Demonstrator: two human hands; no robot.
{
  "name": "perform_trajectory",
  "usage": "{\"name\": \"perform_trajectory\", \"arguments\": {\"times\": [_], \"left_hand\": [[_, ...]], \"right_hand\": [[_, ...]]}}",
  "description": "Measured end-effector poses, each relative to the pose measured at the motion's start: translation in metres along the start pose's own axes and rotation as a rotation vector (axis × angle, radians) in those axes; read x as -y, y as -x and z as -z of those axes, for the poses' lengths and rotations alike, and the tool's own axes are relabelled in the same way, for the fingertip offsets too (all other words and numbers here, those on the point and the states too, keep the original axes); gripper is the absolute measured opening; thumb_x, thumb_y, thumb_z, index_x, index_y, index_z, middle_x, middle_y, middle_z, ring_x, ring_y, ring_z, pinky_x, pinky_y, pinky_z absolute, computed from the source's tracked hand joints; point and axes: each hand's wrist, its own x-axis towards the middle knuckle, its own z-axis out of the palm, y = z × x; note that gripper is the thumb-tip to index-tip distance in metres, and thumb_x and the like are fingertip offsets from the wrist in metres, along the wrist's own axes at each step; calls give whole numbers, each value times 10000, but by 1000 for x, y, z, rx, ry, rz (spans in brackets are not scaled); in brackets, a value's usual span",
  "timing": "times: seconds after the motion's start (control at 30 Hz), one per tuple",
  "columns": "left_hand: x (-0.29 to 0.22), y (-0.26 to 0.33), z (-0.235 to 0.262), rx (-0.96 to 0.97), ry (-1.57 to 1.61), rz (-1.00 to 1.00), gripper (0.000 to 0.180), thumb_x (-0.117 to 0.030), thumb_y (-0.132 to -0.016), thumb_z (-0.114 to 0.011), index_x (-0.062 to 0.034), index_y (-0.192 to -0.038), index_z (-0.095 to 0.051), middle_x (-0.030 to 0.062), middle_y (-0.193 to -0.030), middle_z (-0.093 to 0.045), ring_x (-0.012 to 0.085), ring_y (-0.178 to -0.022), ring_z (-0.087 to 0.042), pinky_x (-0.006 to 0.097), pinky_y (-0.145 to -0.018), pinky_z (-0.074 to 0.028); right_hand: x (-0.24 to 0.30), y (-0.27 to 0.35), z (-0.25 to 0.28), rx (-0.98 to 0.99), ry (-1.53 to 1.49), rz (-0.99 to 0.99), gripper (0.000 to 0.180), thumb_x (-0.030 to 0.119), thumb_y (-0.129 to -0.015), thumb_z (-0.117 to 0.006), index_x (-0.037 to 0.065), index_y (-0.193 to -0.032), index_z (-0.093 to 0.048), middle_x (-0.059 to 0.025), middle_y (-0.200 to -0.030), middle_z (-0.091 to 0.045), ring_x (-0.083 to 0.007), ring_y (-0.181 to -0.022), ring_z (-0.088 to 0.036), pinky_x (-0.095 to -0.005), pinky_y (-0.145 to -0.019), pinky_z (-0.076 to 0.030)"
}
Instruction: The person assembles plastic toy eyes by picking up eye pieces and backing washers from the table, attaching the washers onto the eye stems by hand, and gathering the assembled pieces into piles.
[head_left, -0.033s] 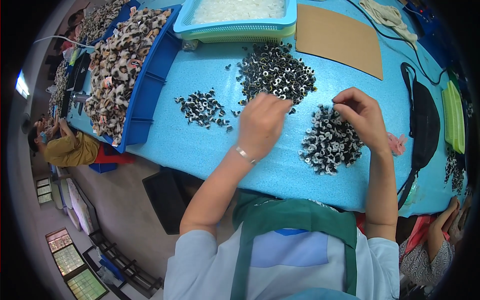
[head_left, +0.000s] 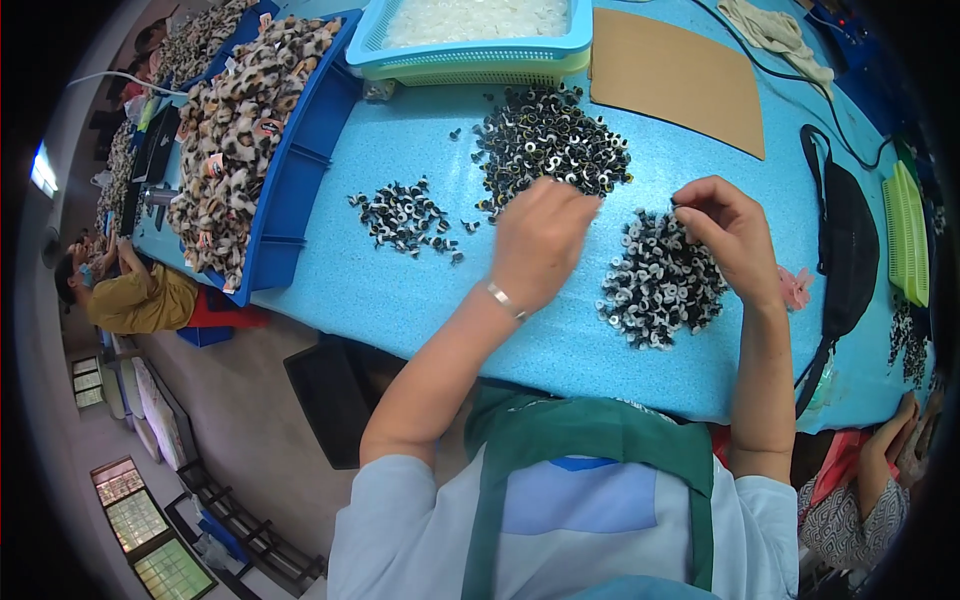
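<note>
My left hand [head_left: 545,243] is over the near edge of a large pile of small black-and-white stemmed pieces, like toy eyes [head_left: 550,140]. Its fingers are bent together, slightly blurred, and whatever they hold is hidden. Thumb and forefinger of my right hand [head_left: 735,240] pinch a small dark piece, barely visible at the tips. Below those fingers lies a second heap of black pieces with white rings [head_left: 660,285], partly covered by the hand. A smaller cluster of similar pieces [head_left: 400,217] lies to the left.
A blue bin [head_left: 285,200] full of spotted plush pieces [head_left: 235,130] stands at left. At the back are a blue basket [head_left: 470,50] of whitish small parts and a cardboard sheet [head_left: 675,75]. On the right lie a black pouch [head_left: 850,240] and a green basket [head_left: 905,235]. Other people sit nearby.
My left hand has shifted a little to the right, toward my right hand. My right hand has moved very slightly right, still pinching. The piles look the same.
</note>
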Motion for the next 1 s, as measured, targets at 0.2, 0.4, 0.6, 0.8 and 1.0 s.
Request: {"name": "perform_trajectory", "arguments": {"times": [0.2,0.4,0.6,0.8,1.0], "left_hand": [[-11,-28,-47,269,-71,-48,86,-19,-735,-656,-52,-812,-636,83,-807,-569,251,-810,-566,367,-688,-499],[-10,-26,-44,176,-10,-17,48,-9,-764,-644,-29,-808,-644,87,-844,-611,232,-785,-601,335,-670,-509],[-22,-12,-9,209,604,551,118,-30,-823,-690,-29,-941,-696,38,-866,-693,85,-731,-640,240,-632,-520],[-38,-2,11,235,885,944,124,-11,-815,-670,-26,-938,-674,49,-872,-660,77,-706,-626,213,-624,-517],[-31,11,7,43,631,468,141,5,-801,-673,-17,-940,-679,42,-869,-654,87,-687,-626,219,-582,-511]], "right_hand": [[-11,20,12,-94,-159,-25,104,45,-867,-673,11,-963,-653,13,-834,-637,-38,-707,-551,-192,-621,-452],[-9,28,3,-111,-168,24,90,40,-868,-665,18,-954,-648,11,-851,-639,-38,-717,-556,-194,-631,-455],[0,25,-24,-65,-65,212,108,-10,-809,-666,16,-914,-664,-46,-898,-629,-97,-747,-590,-238,-663,-470],[10,26,-39,25,5,329,154,-29,-786,-674,29,-929,-679,-53,-905,-623,-113,-724,-572,-242,-618,-452],[11,25,-44,64,26,339,144,-26,-791,-670,30,-924,-679,-54,-900,-619,-112,-725,-571,-240,-614,-451]]}}
